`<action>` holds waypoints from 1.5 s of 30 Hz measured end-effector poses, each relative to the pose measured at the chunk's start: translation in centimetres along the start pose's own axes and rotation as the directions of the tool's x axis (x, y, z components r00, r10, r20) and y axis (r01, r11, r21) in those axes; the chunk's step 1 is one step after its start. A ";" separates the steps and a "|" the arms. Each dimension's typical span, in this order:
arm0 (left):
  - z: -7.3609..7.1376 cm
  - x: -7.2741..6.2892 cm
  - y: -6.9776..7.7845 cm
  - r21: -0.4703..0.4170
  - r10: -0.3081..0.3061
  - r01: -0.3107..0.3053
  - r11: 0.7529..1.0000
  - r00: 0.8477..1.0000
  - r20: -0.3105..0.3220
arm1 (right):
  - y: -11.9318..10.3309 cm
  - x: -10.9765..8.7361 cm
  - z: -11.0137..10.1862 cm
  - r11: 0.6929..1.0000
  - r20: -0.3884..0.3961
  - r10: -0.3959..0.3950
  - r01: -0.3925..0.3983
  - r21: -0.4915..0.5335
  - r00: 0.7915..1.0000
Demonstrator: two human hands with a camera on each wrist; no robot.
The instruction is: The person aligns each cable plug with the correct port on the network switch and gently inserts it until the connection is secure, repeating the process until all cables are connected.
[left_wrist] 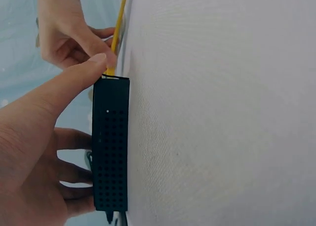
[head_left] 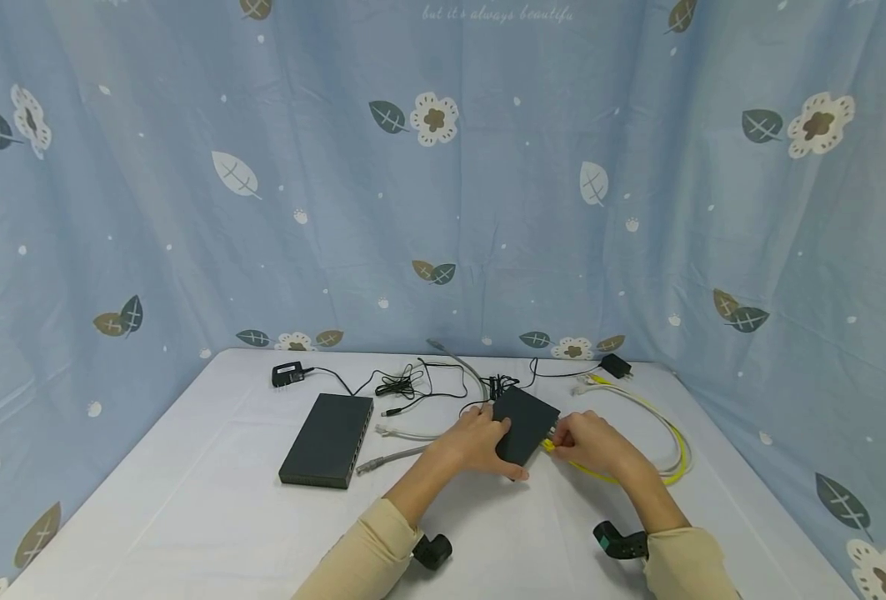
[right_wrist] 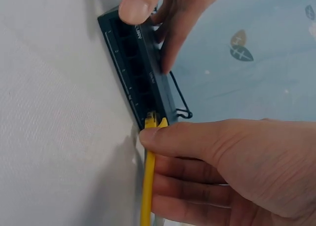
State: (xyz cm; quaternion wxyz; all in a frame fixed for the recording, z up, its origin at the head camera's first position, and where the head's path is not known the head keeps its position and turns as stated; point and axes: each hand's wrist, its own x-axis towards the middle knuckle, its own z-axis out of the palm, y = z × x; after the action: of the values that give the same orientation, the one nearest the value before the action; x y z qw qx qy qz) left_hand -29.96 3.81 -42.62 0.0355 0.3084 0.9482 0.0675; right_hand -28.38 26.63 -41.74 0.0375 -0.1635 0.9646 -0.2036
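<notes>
A small black network switch is steadied on the white table by my left hand, which grips it with thumb and fingers on opposite edges. Its numbered row of ports shows in the right wrist view. My right hand pinches the plug end of a yellow Ethernet cable between thumb and fingers. That plug is at the last port of the row; how deep it sits cannot be told. In the left wrist view the switch's perforated side stands beside the tabletop.
A larger black network switch lies to the left. Behind are two power adapters, one at left and one at right, with thin black cords. Grey cable lies between the switches, and whitish cable curves at right.
</notes>
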 end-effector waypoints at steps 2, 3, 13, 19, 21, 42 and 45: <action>-0.1 0.0 -0.1 0.002 0.006 -0.006 1.000 1.000 -0.003 | -0.1 0.0 -0.1 1.000 0.000 0.009 -0.009 -0.002 1.000; -0.1 -0.1 -0.1 -0.001 0.010 -0.010 1.000 1.000 -0.003 | 0.0 0.0 -0.1 1.000 -0.001 0.015 -0.015 -0.006 1.000; -0.2 -0.2 -0.1 -0.094 0.045 -0.046 0.995 0.999 -0.008 | 0.7 -0.3 -0.3 0.996 -0.040 0.068 -0.071 -0.054 0.997; 0.0 0.0 -0.2 -0.160 0.027 -0.028 0.987 1.000 -0.010 | 1.0 -0.4 -0.3 0.998 -0.029 0.017 -0.019 -0.063 0.999; 0.0 0.0 -0.2 -0.173 0.021 -0.022 0.985 1.000 -0.008 | 0.9 -0.5 -0.4 0.998 -0.026 0.001 -0.003 -0.060 1.000; 0.0 0.0 -0.2 -0.164 0.040 -0.042 0.986 0.999 -0.016 | 1.1 -0.3 -0.6 0.999 -0.014 0.013 -0.014 -0.043 1.000; -0.1 -0.2 -0.2 -0.165 0.038 -0.040 0.985 0.999 -0.013 | 1.2 -0.2 -0.5 0.999 -0.013 0.004 -0.005 -0.053 1.000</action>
State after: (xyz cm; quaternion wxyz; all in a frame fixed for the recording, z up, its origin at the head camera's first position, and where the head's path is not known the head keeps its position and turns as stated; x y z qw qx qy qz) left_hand -29.93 3.57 -42.59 0.0552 0.3227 0.9332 0.1482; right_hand -28.63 27.87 -41.75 0.0273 -0.1610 0.9702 -0.1788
